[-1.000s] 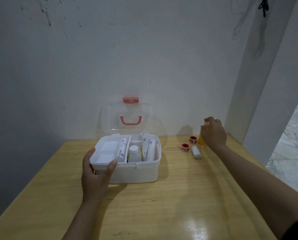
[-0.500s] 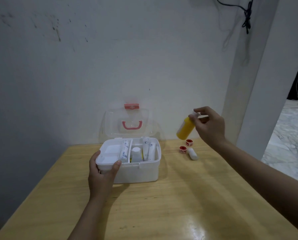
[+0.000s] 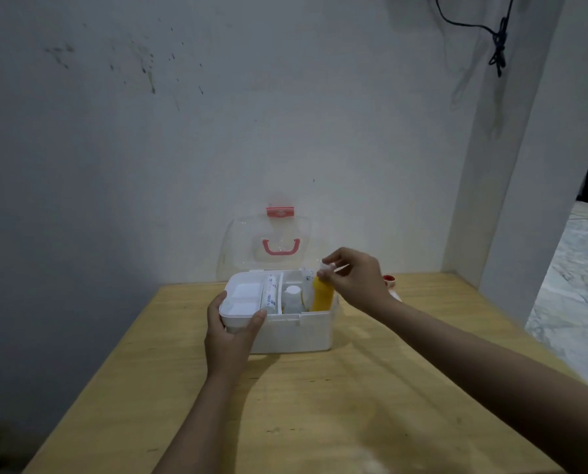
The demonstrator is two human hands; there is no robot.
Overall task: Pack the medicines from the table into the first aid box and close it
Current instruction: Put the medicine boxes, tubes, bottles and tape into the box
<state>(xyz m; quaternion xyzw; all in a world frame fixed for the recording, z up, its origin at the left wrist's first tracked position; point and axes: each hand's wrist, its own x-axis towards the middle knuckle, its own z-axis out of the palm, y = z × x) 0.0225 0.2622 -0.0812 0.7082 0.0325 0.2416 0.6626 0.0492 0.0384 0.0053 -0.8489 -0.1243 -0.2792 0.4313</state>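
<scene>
On the worktop (image 3: 319,405), the left hand (image 3: 231,340) clasps the first aid box (image 3: 296,331) corner; the right hand (image 3: 357,278) pinches the yellow bottle (image 3: 322,295) upright inside its right compartment.

A wooden table (image 3: 319,405) carries the first aid box (image 3: 296,331) at twelve o'clock; a red-capped item (image 3: 389,278), perhaps tape, lies at one.

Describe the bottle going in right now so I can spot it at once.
Find the white first aid box on the wooden table. In its right compartment stands the yellow bottle, pinched at its cap by the right hand; it is the only yellow thing among white items.
</scene>
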